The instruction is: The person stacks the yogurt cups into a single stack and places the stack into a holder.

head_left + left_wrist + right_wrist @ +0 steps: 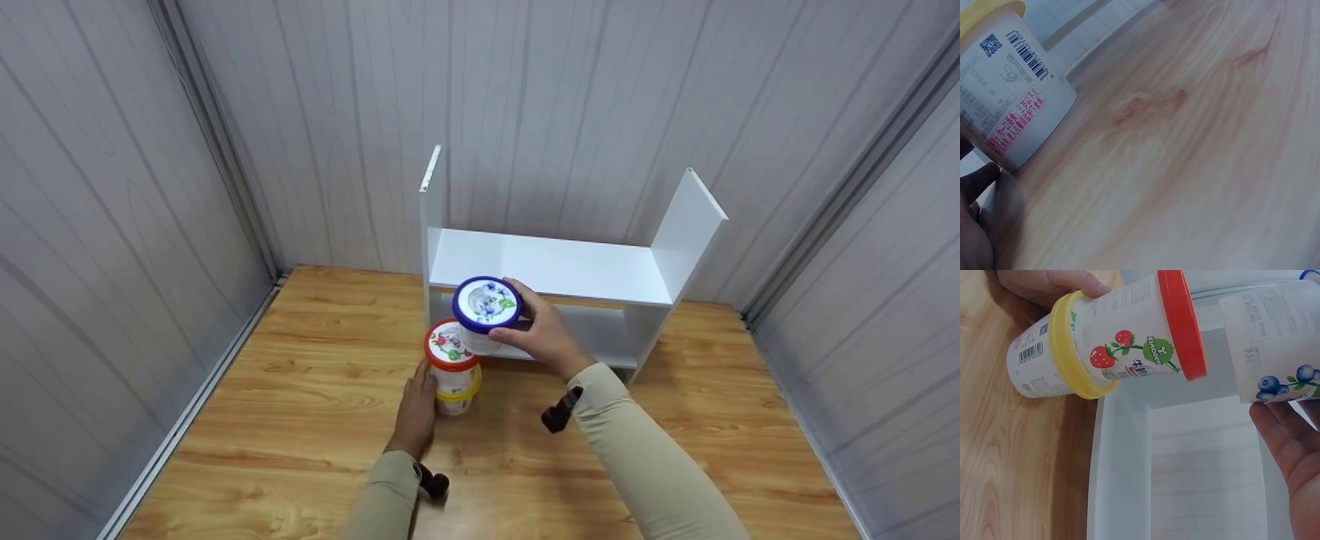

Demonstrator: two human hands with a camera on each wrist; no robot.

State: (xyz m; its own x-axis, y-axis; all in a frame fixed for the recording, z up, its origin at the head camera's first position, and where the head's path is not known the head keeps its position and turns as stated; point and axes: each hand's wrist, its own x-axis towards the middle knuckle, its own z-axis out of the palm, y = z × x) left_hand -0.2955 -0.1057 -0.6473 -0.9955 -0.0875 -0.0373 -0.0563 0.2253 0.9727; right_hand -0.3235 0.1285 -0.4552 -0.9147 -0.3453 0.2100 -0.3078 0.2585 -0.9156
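Observation:
My right hand (pixel 546 335) grips a white tub with a blue lid (pixel 486 304), with blueberries printed on its side (pixel 1278 343). In the right wrist view it is apart from a tub with a red lid (pixel 1182 326) and strawberry print. That red-lidded tub stands on a yellow-lidded tub (pixel 454 405), which sits on the wooden table. Beside this stack, my left hand (pixel 417 411) touches its left side with extended fingers. The left wrist view shows the yellow-lidded tub (pixel 1016 95) near some fingers (pixel 979 183) at its base.
Just behind the tubs stands a white shelf unit (pixel 574 270) with raised side panels (pixel 694 225) and a lower compartment. The wooden table (pixel 322 375) spreads around it. Pale panelled walls (pixel 525 97) enclose the back and both sides.

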